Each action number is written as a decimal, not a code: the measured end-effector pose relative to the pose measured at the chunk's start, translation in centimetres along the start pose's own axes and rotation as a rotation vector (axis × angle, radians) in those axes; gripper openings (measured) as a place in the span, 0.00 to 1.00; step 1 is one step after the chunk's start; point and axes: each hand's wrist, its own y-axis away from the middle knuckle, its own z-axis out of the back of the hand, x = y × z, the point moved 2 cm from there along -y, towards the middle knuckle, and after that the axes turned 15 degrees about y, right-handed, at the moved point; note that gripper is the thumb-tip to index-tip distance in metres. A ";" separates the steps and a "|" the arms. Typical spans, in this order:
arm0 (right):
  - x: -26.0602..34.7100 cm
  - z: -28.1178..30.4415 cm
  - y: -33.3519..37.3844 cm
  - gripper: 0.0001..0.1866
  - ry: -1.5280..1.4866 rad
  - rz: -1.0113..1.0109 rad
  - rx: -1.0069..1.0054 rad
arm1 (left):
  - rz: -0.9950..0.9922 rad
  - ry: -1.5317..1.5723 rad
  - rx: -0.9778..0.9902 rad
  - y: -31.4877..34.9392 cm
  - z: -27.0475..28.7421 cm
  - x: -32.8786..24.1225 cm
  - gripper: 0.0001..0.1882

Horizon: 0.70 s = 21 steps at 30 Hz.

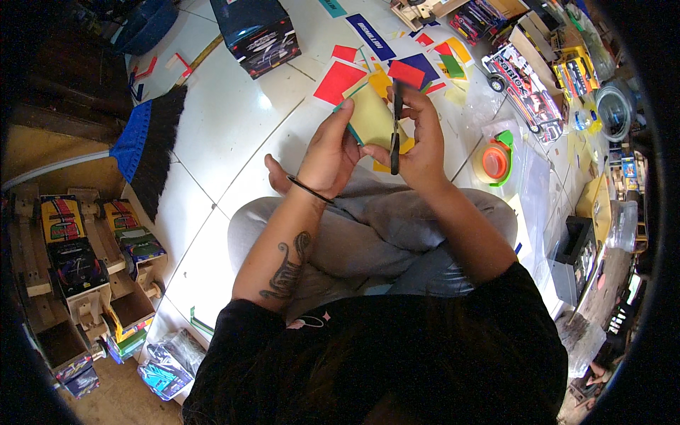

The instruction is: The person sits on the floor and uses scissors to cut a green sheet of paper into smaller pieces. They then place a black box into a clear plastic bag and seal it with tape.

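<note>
My left hand (329,152) grips a pale yellow sheet (370,113) by its left side, thumb on top; a strip of teal shows along that edge. In my right hand (427,145) is a pair of dark-handled scissors (395,138), held upright against the sheet's right side. Whether the blades are on the sheet's edge I cannot tell. Just beyond the hands, cut pieces lie on the white tiles: a red piece (338,83), another red piece (406,73) and a dark blue strip (370,37).
A tape roll in a green dispenser (499,159) lies to the right, near a toy truck (523,92). A dark printed box (258,35) stands far left. A blue broom (142,145) and several wooden toy trucks (71,248) are at the left.
</note>
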 end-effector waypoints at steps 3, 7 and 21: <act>-0.3 0.1 -0.1 0.39 -0.045 -0.074 0.023 | -0.022 -0.175 0.006 0.0 0.1 -0.3 0.28; -1.0 0.4 -0.2 0.33 -0.421 -0.350 0.027 | -0.013 -0.247 -0.009 0.0 0.5 -0.2 0.22; -2.2 1.8 -0.6 0.19 -0.415 -0.676 -0.006 | -0.343 -1.037 -0.322 -0.3 2.6 -1.9 0.13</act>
